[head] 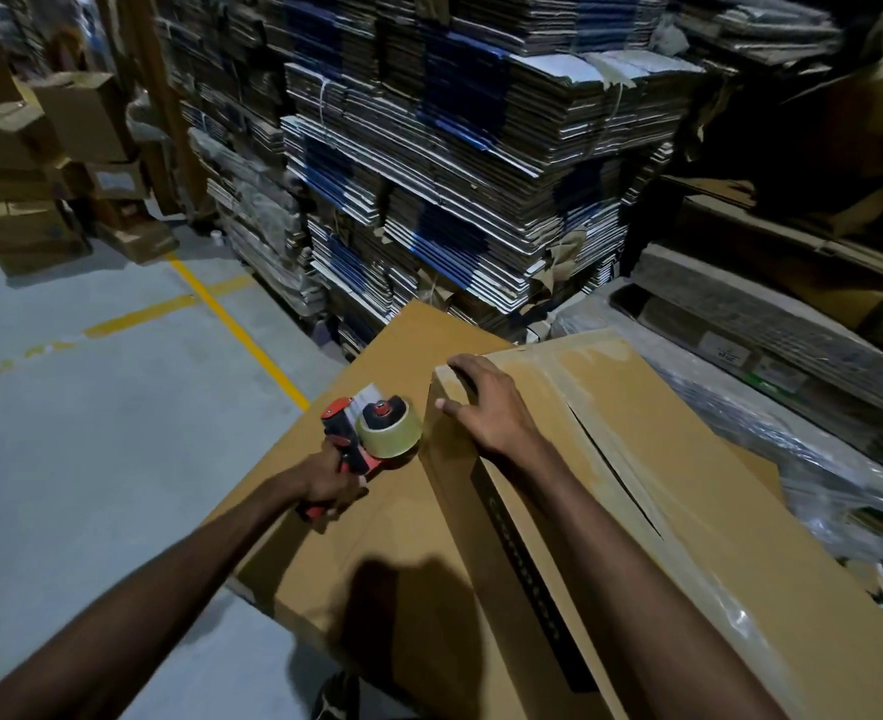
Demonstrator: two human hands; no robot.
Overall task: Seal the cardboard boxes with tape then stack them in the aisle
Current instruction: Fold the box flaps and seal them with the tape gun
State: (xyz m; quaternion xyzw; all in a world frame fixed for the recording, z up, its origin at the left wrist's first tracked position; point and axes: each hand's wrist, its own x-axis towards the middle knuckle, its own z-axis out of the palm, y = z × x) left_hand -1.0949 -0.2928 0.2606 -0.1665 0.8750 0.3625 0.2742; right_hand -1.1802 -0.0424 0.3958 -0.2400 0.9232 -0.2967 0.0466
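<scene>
A long brown cardboard box [689, 511] lies in front of me, its top flaps covered with clear tape and a dark seam gap showing between them. It rests on a wider flat cardboard box [377, 563]. My right hand [486, 402] grips the upper box's far left corner, fingers curled over the edge. My left hand [333, 480] grips the handle of a red and black tape dispenser [377, 428] carrying a roll of clear tape, held against the upper box's left side.
Tall stacks of bundled flat cartons [455, 174] stand behind the boxes. Wrapped pallets [792, 407] sit to the right. Assembled boxes [55, 163] pile up at the far left. Grey floor [91, 433] with yellow lines [237, 330] opens to the left.
</scene>
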